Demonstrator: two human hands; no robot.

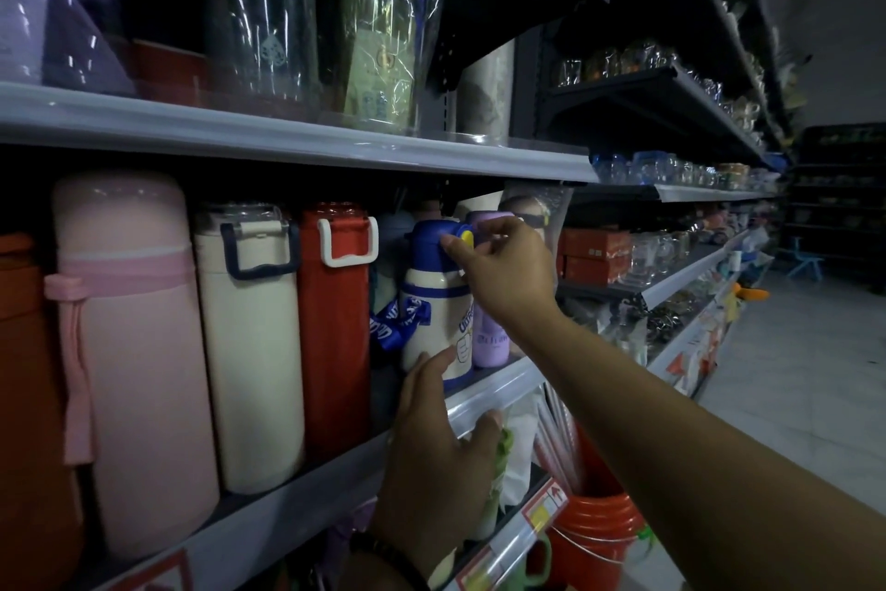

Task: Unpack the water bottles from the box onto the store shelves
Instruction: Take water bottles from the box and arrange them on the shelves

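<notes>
A cream and blue water bottle [434,303] with a blue strap stands upright on the middle shelf [484,391]. My right hand [503,274] pinches its blue cap at the yellow button. My left hand [438,437] lies over the shelf's front edge, its straight fingers touching the bottle's base. A small purple bottle [489,336] stands right behind it. To the left stand a red bottle [335,331], a cream bottle [249,351] and a large pink bottle [139,351]. No box is in view.
The upper shelf [287,140] holds wrapped bottles close above the bottle tops. An orange bucket [594,538] and wrapped goods sit on the shelf below. More shelves with glassware run along the aisle to the right, beside pale floor [791,374].
</notes>
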